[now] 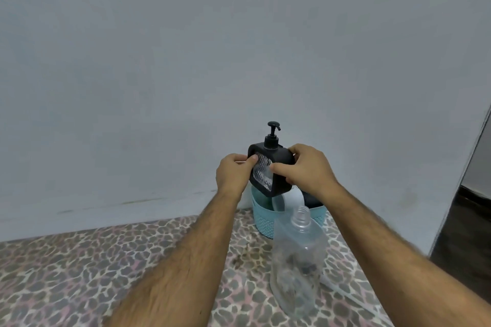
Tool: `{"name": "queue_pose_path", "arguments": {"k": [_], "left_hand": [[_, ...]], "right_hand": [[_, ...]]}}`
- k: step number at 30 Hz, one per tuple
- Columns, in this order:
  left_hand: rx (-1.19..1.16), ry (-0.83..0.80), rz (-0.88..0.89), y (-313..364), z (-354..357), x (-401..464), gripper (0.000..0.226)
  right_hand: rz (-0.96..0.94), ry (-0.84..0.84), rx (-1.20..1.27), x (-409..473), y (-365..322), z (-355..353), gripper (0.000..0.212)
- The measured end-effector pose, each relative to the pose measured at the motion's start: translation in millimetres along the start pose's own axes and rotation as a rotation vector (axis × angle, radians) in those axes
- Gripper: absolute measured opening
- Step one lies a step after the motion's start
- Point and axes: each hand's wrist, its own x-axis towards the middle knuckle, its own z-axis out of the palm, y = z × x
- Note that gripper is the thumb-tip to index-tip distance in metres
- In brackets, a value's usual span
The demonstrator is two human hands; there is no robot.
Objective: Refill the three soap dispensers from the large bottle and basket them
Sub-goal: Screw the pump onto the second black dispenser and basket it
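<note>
A black soap dispenser [272, 152] with a pump on top and a clear mesh-patterned window hangs in the air above the light blue basket [263, 220]. My left hand [233, 175] grips its left edge and my right hand [305, 170] grips its right side. Inside the basket a dark dispenser [312, 200] shows behind my right wrist; the rest of the basket's contents is hidden. The large clear bottle [297, 268] stands uncapped in front of the basket, looking nearly empty.
The basket and bottle stand on a leopard-patterned surface [79, 273] against a pale blue wall [186, 61]. A dark opening [465, 233] lies at the right edge. A thin clear tube [345, 293] lies beside the bottle.
</note>
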Motion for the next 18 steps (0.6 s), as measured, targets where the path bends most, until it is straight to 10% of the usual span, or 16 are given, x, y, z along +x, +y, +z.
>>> {"name": "queue_pose_path", "arguments": {"k": [8, 18], "left_hand": [[0.045, -0.239, 0.021, -25, 8, 11, 0.074], [0.154, -0.404, 0.043, -51, 19, 3, 0.065]], "right_hand": [[0.076, -0.007, -0.004, 8, 25, 29, 0.045], [0.111, -0.075, -0.094, 2, 54, 53, 0.049]]}}
